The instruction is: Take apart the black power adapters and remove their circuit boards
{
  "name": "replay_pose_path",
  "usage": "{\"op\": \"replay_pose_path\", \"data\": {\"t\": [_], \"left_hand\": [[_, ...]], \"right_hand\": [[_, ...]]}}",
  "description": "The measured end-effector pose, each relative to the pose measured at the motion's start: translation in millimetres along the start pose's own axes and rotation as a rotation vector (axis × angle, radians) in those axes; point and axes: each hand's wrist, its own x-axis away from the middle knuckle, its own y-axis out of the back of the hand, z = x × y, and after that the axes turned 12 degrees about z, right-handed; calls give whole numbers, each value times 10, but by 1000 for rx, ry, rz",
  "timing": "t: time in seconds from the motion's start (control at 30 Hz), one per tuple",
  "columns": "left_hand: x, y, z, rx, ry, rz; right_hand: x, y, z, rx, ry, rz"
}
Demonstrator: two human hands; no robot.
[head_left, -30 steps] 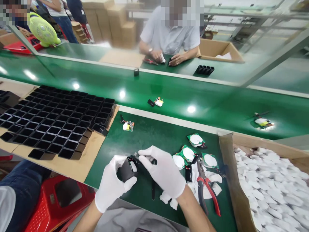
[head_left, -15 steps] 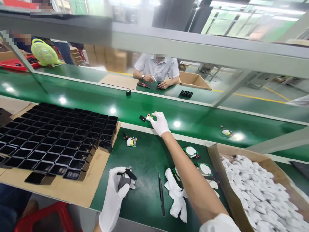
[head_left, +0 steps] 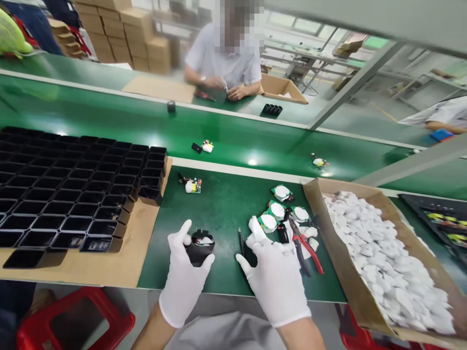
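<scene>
Green worktop [head_left: 219, 204] under gloved hands [head_left: 188, 279], stacked cartons [head_left: 158, 54]

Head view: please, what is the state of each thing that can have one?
Black case: open on top, parts inside.
Cases in rows: open on top.
Pliers: lying, handles spread.
Tweezers: partly hidden, tips too small to tell.
Near box: open, heaped with white pieces.
Far box: open.
Circuit boards: white pads on top.
Left grip: at black case, whether closed on it unclear.
Right grip: thumb and fingers apart.
</scene>
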Motion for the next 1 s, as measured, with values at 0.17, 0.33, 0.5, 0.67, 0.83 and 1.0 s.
{"op": "replay_pose_path", "data": {"t": [0.17, 0.33, 0.5, 0.67, 0.83, 1.0], "left_hand": [[84, 204, -27, -163, 70, 36], [102, 305, -78, -206, -51, 90], [115, 339, -80, -120, -36, 239], [187, 305, -28, -162, 3, 132], [211, 308, 1, -175, -74, 129], [208, 325, 73, -220, -120, 136]], "right_hand": [[61, -312, 99, -43, 62, -202], [39, -382, 43, -314, 190, -349], [226, -123, -49, -470, 358, -357], [271, 164, -80, -411, 472, -226], [52, 300, -109, -239, 640, -159], [-73, 500, -148, -147, 629, -80]]}}
